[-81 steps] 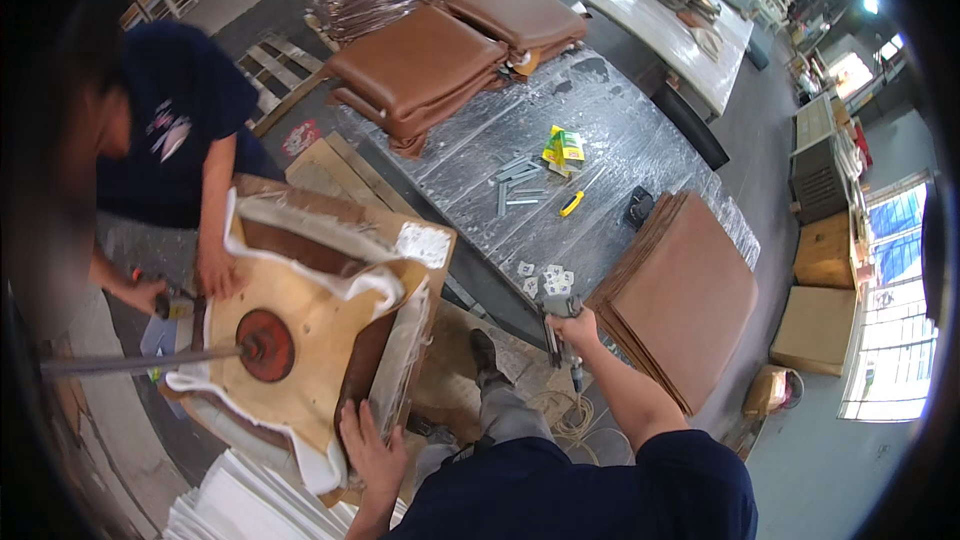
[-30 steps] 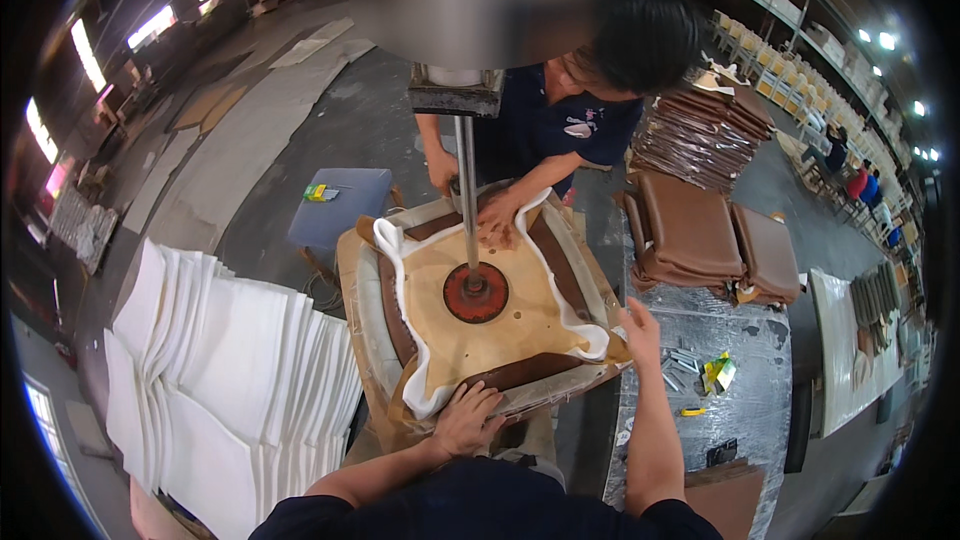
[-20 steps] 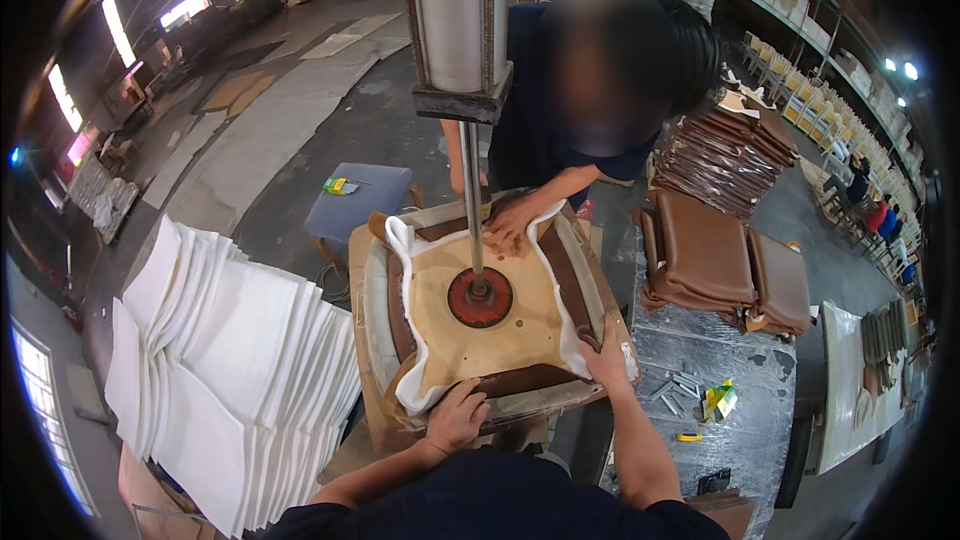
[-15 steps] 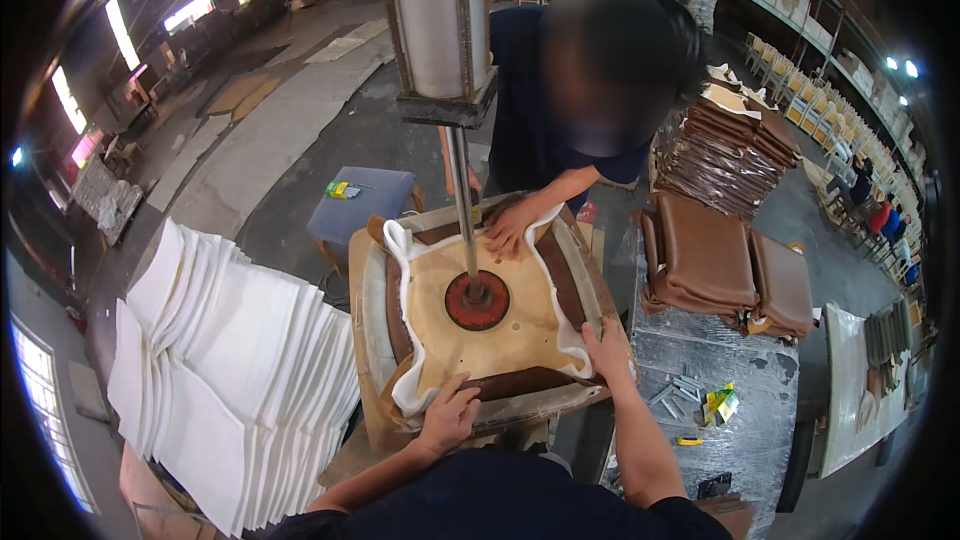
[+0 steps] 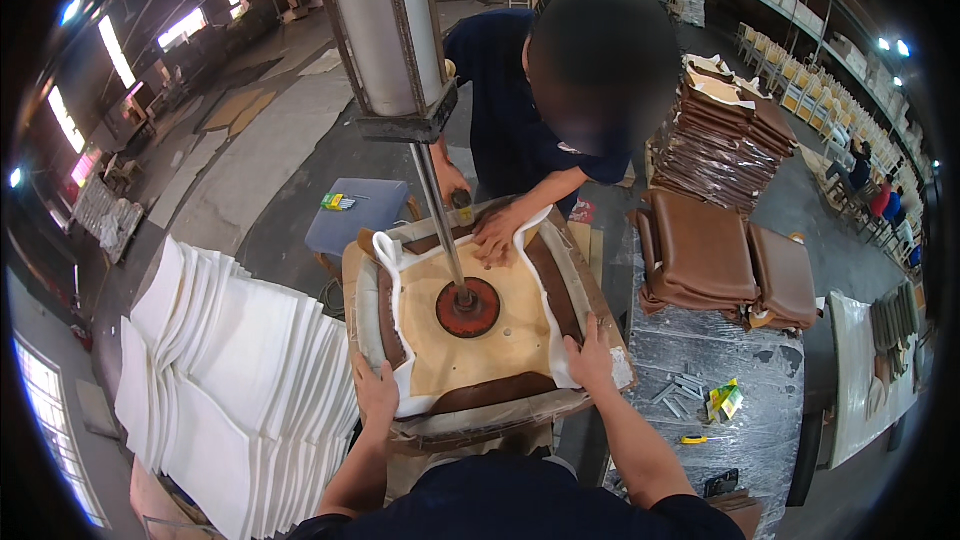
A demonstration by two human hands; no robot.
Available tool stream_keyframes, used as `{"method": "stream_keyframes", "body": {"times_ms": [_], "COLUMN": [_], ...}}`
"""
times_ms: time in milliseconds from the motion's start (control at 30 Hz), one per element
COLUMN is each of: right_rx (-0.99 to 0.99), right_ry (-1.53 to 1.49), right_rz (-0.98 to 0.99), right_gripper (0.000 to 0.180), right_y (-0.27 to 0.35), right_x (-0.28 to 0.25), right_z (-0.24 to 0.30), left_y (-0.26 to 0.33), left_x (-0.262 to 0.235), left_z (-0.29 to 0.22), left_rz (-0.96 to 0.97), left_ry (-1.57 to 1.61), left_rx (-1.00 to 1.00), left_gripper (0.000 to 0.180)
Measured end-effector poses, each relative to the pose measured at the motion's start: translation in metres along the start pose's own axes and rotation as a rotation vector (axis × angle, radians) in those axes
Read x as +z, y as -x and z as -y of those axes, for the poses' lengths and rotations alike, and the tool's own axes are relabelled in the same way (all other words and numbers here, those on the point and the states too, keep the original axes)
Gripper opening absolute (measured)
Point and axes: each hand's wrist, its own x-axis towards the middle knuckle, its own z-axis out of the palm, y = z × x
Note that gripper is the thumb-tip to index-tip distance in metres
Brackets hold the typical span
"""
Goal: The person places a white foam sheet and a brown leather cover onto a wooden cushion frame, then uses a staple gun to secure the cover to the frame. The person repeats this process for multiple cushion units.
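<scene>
In front of me is a square, padded seat form (image 5: 370, 315) with a greyish cloth-covered rim. Inside it lie brown leather (image 5: 495, 392), white padding (image 5: 408, 270) and a pale wooden board (image 5: 520, 305). A round red press foot (image 5: 468, 308) on a metal rod bears on the board. My left hand (image 5: 376, 395) grips the form's near left edge. My right hand (image 5: 592, 358) grips its near right side, thumb by the white padding. Across from me, a co-worker's hand (image 5: 495, 237) rests on the board's far edge; their other hand (image 5: 450, 183) holds a tool I cannot make out.
White padding sheets (image 5: 230, 380) are stacked at left. At right, a plastic-covered table (image 5: 720, 360) bears brown leather covers (image 5: 705, 250), loose metal strips (image 5: 680, 392) and a yellow-handled tool (image 5: 692, 440). A blue-grey stool (image 5: 355, 215) stands beyond the form. The press column (image 5: 385, 30) rises centrally.
My left hand has moved from the near padding edge out to the form's left side. My right hand has slid slightly inward. The co-worker's left-side hand now shows with a tool.
</scene>
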Motion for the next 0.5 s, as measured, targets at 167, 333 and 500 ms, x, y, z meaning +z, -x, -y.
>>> {"method": "stream_keyframes", "body": {"times_ms": [167,333,500], "right_rx": [-0.030,-0.037,-0.049], "right_ry": [0.041,0.043,0.036], "right_rz": [-0.084,-0.068,-0.080], "right_gripper": [0.095,0.094,0.096], "right_y": [0.0016,0.0027,0.0051], "right_x": [0.0013,0.0010,0.0017], "right_z": [-0.0044,-0.0013,0.0010], "left_y": [0.0016,0.0024,0.0017], "left_x": [0.0064,0.0068,0.0062], "left_z": [-0.0038,-0.0006,0.0039], "left_rz": [0.005,-0.020,-0.040], "left_ry": [-0.022,-0.023,-0.033], "left_rx": [-0.006,0.010,0.032], "left_gripper": [0.083,0.084,0.084]}}
